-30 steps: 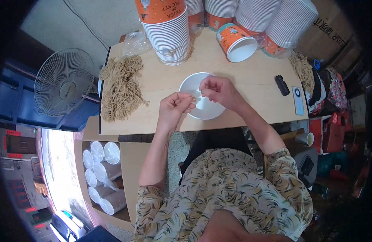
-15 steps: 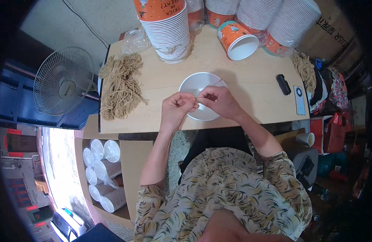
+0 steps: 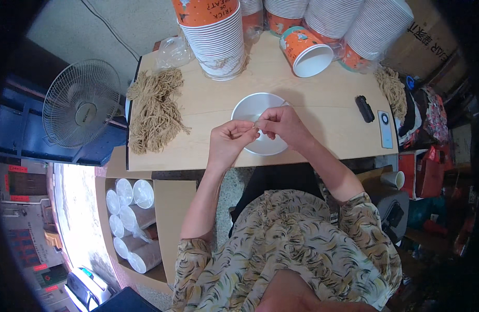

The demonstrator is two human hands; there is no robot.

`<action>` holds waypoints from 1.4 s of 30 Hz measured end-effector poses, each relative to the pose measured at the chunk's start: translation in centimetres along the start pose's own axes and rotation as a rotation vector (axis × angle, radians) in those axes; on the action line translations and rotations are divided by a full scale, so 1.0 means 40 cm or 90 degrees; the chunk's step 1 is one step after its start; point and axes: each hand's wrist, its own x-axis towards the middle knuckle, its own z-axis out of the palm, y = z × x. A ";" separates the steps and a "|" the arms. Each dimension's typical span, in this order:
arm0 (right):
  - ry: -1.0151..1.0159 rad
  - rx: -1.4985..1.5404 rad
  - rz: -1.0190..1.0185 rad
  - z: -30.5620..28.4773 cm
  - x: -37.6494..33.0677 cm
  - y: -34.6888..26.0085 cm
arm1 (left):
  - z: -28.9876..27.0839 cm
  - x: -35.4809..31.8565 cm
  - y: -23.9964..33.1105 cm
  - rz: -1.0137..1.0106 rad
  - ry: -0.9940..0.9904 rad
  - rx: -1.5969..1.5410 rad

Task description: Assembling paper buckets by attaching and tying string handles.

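Two hands, left hand point(image 3: 226, 144) and right hand point(image 3: 289, 127), pinch one thin strand point(image 3: 255, 126), mostly hidden, over one white bucket point(image 3: 268, 147) by the table's point(image 3: 328, 130) near edge. Wood stretches left to one string bundle point(image 3: 155, 112), right to one phone point(image 3: 385, 136); far side, one tipped bucket point(image 3: 299, 46), five stacks point(image 3: 214, 48).

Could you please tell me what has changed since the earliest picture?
The left hand has moved slightly right and the right hand slightly nearer the body, so their once-separate fingertips now meet over the white bucket. Anything pinched between them is too small to identify. The bucket, tan cord bundle, tipped orange bucket and phone stayed put.
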 end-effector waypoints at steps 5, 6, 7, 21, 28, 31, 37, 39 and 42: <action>0.007 0.032 0.006 0.003 0.003 0.010 | 0.000 0.000 -0.012 0.054 0.015 0.038; 0.008 0.040 0.006 0.001 0.003 0.013 | 0.000 0.002 -0.017 0.052 0.014 0.038; 0.010 0.040 0.007 0.000 0.003 0.014 | 0.001 0.004 -0.020 0.051 0.015 0.028; 0.030 0.022 0.018 -0.008 -0.006 -0.019 | -0.006 0.006 -0.021 0.016 0.000 0.024; -0.048 0.008 0.067 -0.010 -0.009 -0.007 | -0.002 0.004 -0.015 0.027 -0.035 0.043; -0.066 0.035 0.076 -0.015 -0.013 0.001 | -0.001 0.004 -0.018 0.024 -0.034 0.021; -0.093 0.014 0.054 -0.023 -0.022 -0.019 | -0.003 0.005 -0.018 0.026 -0.039 0.022; -0.117 -0.019 0.053 -0.025 -0.023 -0.024 | -0.004 0.005 -0.020 0.023 -0.043 0.031; -0.161 -0.036 0.028 -0.029 -0.020 -0.031 | -0.005 0.004 -0.024 0.036 -0.054 0.023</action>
